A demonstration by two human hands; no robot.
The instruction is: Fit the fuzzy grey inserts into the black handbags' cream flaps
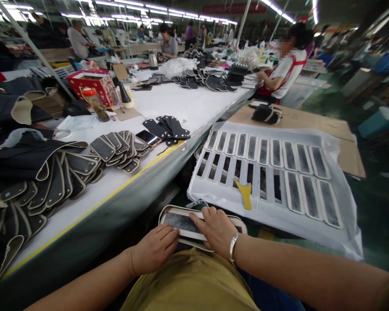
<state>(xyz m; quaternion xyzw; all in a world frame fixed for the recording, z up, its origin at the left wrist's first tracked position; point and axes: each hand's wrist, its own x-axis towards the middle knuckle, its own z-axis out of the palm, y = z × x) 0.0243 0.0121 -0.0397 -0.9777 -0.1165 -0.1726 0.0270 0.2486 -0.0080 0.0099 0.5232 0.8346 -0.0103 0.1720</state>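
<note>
In front of my body is a long, rounded bag piece [171,219] with a raised cream rim and a dark grey, pale-edged panel inside. My left hand [160,245] is closed on its near left edge, fingers curled over the rim. Across its right half lies my right hand [214,226], index finger stretched along the panel and the other fingers bent at the far rim. The undersides of both hands are hidden. Just beyond, a white-covered board [330,242] carries rows of similar pale-edged dark panels [262,151] and a yellow, forked flat piece [245,194].
On the long white table [162,103] at left lie overlapping black bag parts [61,181], a phone [148,138], black flaps [168,127], a red box [94,86] and a bottle [95,103]. A person [283,71] works beyond the brown cardboard [337,129].
</note>
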